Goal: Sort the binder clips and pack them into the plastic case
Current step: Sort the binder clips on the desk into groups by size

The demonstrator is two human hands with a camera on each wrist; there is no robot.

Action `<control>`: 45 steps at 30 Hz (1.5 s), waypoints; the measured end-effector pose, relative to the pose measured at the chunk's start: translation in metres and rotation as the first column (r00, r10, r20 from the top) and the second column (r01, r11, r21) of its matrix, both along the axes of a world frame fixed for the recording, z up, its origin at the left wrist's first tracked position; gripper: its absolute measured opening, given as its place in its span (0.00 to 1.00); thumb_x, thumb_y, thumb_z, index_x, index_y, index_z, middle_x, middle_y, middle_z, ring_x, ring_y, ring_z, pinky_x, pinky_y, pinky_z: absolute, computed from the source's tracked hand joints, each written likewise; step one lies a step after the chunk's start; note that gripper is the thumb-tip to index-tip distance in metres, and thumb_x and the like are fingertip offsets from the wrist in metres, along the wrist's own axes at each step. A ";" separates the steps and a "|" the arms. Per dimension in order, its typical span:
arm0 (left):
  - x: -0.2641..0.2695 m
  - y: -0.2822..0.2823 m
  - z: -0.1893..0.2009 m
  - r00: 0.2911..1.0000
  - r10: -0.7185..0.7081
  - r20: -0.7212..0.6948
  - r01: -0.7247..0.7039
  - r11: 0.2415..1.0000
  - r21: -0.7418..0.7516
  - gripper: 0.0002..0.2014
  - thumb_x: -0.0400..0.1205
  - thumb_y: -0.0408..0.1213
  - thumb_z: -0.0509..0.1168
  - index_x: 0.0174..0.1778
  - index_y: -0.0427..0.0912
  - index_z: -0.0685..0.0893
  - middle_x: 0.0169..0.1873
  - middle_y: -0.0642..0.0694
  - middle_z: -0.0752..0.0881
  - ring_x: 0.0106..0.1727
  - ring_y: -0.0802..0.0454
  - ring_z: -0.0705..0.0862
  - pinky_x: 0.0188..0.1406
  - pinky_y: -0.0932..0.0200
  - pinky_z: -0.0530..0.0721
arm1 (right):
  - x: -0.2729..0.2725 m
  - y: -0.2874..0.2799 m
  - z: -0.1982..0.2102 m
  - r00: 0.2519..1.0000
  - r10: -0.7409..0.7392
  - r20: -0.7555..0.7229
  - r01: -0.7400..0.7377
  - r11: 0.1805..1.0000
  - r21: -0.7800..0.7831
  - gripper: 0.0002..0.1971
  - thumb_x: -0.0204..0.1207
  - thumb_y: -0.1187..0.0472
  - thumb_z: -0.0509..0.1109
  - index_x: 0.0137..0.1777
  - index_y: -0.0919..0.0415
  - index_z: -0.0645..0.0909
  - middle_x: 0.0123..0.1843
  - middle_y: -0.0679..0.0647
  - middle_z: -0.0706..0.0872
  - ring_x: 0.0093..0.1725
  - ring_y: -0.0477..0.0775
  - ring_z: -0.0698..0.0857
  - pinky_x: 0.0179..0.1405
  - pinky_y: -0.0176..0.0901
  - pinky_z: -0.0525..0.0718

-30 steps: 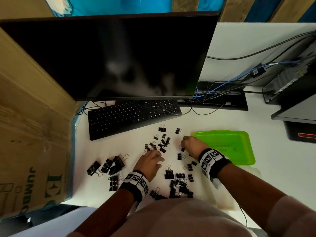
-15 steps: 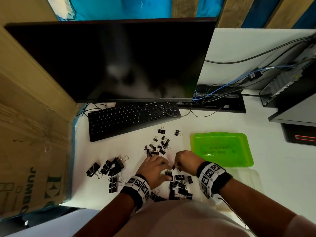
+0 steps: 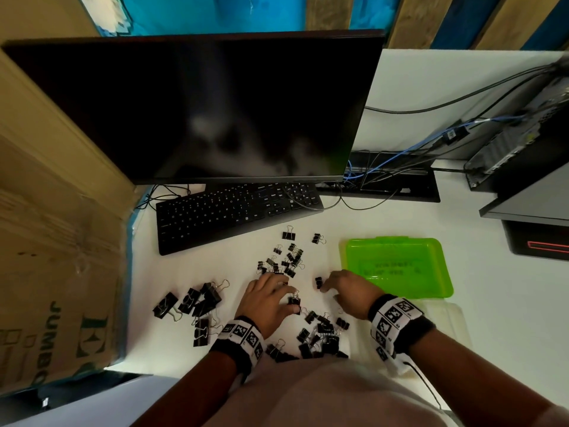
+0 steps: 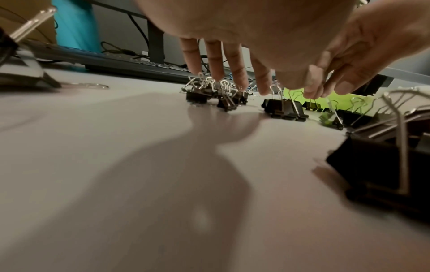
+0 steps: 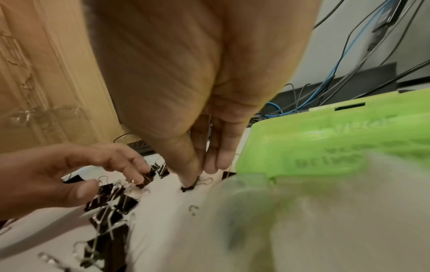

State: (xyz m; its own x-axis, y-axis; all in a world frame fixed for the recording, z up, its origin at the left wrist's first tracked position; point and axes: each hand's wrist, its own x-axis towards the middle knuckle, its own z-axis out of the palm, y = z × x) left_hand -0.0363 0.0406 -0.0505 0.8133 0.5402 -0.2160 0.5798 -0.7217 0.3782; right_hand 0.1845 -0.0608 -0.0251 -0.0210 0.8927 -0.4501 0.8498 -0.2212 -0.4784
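Note:
Black binder clips lie sorted on the white desk: large ones (image 3: 197, 300) at the left, small ones (image 3: 286, 260) farther back, a mixed heap (image 3: 320, 334) nearest me. My left hand (image 3: 288, 295) is spread flat over clips, fingers straight (image 4: 232, 79) above the small ones (image 4: 209, 93), and a clip (image 3: 294, 301) lies by its thumb. My right hand (image 3: 323, 286) pinches one small clip (image 3: 318, 281) against the desk, seen close in the right wrist view (image 5: 188, 187). The case's green lid (image 3: 397, 266) lies right of that hand, and its clear base (image 3: 446, 328) sits nearer me.
A black keyboard (image 3: 237, 211) and a dark monitor (image 3: 200, 112) stand behind the clips. A cardboard box (image 3: 55, 241) walls the left side. Cables (image 3: 400, 167) and computer hardware (image 3: 523, 155) fill the back right. The desk's near edge is just under my wrists.
My hands, close together over the near heap half a second ago, have parted. The right moved back toward the green lid onto a single small clip, and the left spread its fingers.

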 end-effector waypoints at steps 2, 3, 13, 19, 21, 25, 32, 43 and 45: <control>-0.002 0.001 -0.001 1.000 0.011 -0.008 -0.011 1.000 -0.005 0.25 0.77 0.67 0.49 0.62 0.61 0.78 0.71 0.60 0.70 0.75 0.56 0.58 0.71 0.52 0.60 | 0.006 0.001 0.000 1.000 -0.011 0.024 0.010 1.000 0.014 0.22 0.74 0.73 0.63 0.65 0.54 0.79 0.64 0.53 0.79 0.65 0.56 0.76 0.63 0.50 0.79; -0.002 0.001 -0.002 1.000 0.012 -0.020 -0.012 1.000 -0.013 0.25 0.77 0.67 0.49 0.62 0.61 0.79 0.72 0.60 0.69 0.76 0.55 0.57 0.73 0.51 0.58 | 0.008 0.001 0.001 0.999 -0.012 0.042 0.011 1.000 0.019 0.22 0.74 0.73 0.64 0.65 0.53 0.79 0.64 0.53 0.78 0.65 0.56 0.76 0.61 0.51 0.80; 0.002 -0.001 -0.003 0.999 -0.045 -0.024 0.042 0.995 -0.088 0.18 0.75 0.58 0.65 0.60 0.60 0.80 0.73 0.62 0.67 0.77 0.57 0.56 0.75 0.54 0.55 | 0.000 -0.007 -0.003 0.986 0.048 0.157 -0.055 0.998 0.040 0.22 0.74 0.72 0.65 0.67 0.56 0.77 0.66 0.54 0.76 0.65 0.56 0.74 0.61 0.49 0.79; 0.001 0.009 -0.003 0.999 -0.014 -0.036 0.012 0.997 -0.072 0.15 0.78 0.48 0.65 0.62 0.61 0.78 0.71 0.61 0.70 0.76 0.56 0.60 0.74 0.49 0.61 | -0.019 -0.009 -0.004 0.963 0.128 0.239 -0.121 0.992 -0.046 0.23 0.71 0.78 0.61 0.66 0.64 0.74 0.65 0.61 0.74 0.64 0.62 0.76 0.60 0.52 0.79; 0.003 0.011 0.000 0.998 0.014 -0.060 -0.017 0.998 -0.054 0.16 0.78 0.52 0.65 0.62 0.61 0.79 0.72 0.60 0.69 0.76 0.55 0.59 0.71 0.51 0.61 | -0.020 -0.006 -0.003 0.973 0.119 0.199 -0.112 0.993 -0.048 0.22 0.72 0.79 0.60 0.66 0.64 0.75 0.65 0.61 0.75 0.62 0.63 0.79 0.59 0.51 0.79; 0.004 0.015 0.003 0.995 0.086 -0.049 -0.088 0.995 -0.047 0.18 0.76 0.57 0.64 0.61 0.60 0.80 0.73 0.60 0.68 0.75 0.54 0.61 0.67 0.50 0.65 | -0.010 0.002 -0.001 0.996 0.041 0.074 -0.043 0.999 0.021 0.26 0.70 0.81 0.61 0.64 0.59 0.79 0.63 0.56 0.78 0.59 0.60 0.82 0.55 0.47 0.80; -0.003 0.019 -0.004 0.987 0.143 -0.077 -0.153 0.976 -0.153 0.26 0.69 0.50 0.75 0.64 0.59 0.78 0.74 0.59 0.64 0.72 0.53 0.63 0.63 0.46 0.77 | 0.019 -0.009 0.014 0.903 0.185 0.389 -0.211 0.977 0.026 0.21 0.72 0.53 0.71 0.66 0.49 0.77 0.65 0.48 0.79 0.69 0.54 0.70 0.66 0.48 0.66; 0.002 0.014 0.007 0.996 -0.014 -0.086 0.012 1.000 -0.021 0.20 0.75 0.53 0.67 0.64 0.64 0.77 0.77 0.60 0.61 0.75 0.53 0.59 0.70 0.50 0.63 | 0.002 0.002 0.008 0.908 0.180 0.378 -0.210 0.977 0.039 0.25 0.71 0.48 0.72 0.68 0.50 0.75 0.66 0.51 0.78 0.67 0.56 0.72 0.69 0.50 0.65; 0.002 0.011 0.007 0.996 -0.029 -0.084 0.029 1.000 0.002 0.17 0.76 0.53 0.66 0.62 0.64 0.78 0.77 0.60 0.61 0.76 0.54 0.58 0.70 0.51 0.63 | 0.002 0.003 0.010 0.905 0.197 0.376 -0.222 0.975 0.022 0.31 0.68 0.46 0.74 0.71 0.50 0.72 0.67 0.51 0.76 0.66 0.56 0.74 0.68 0.51 0.66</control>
State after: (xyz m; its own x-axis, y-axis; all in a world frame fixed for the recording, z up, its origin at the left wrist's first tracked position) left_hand -0.0342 0.0514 -0.0439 0.8077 0.5176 -0.2822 0.5882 -0.7399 0.3265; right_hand 0.1870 -0.0576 -0.0152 -0.0537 0.9126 -0.4053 0.9917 0.0013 -0.1285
